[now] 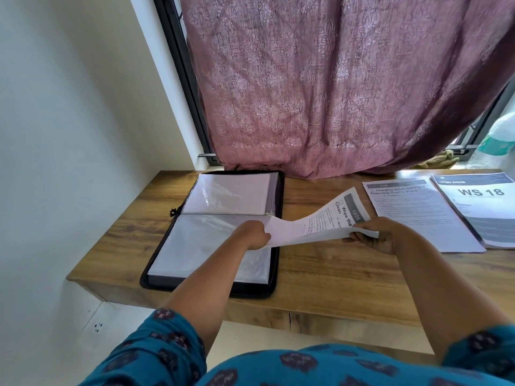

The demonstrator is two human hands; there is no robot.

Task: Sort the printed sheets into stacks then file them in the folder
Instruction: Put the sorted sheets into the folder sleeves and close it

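Observation:
A black zip folder [279,207] lies open on the wooden table [320,271], showing clear plastic sleeves [211,243]. Both hands hold a thin bunch of printed sheets [315,227], headed "Wipe the... Clean", in the air over the folder's right edge. My left hand [255,235] grips the sheets' left end above the lower sleeve. My right hand [381,235] pinches their right end. Two stacks of sheets lie on the table to the right: one headed "Charging Small Items" [418,215] and one headed "WS 18" [485,207].
A pink patterned curtain [334,93] hangs behind the table, touching its back edge. A pale wall [69,135] runs along the left. A plastic bottle [498,140] and a crumpled cloth [437,161] sit on the window sill at far right.

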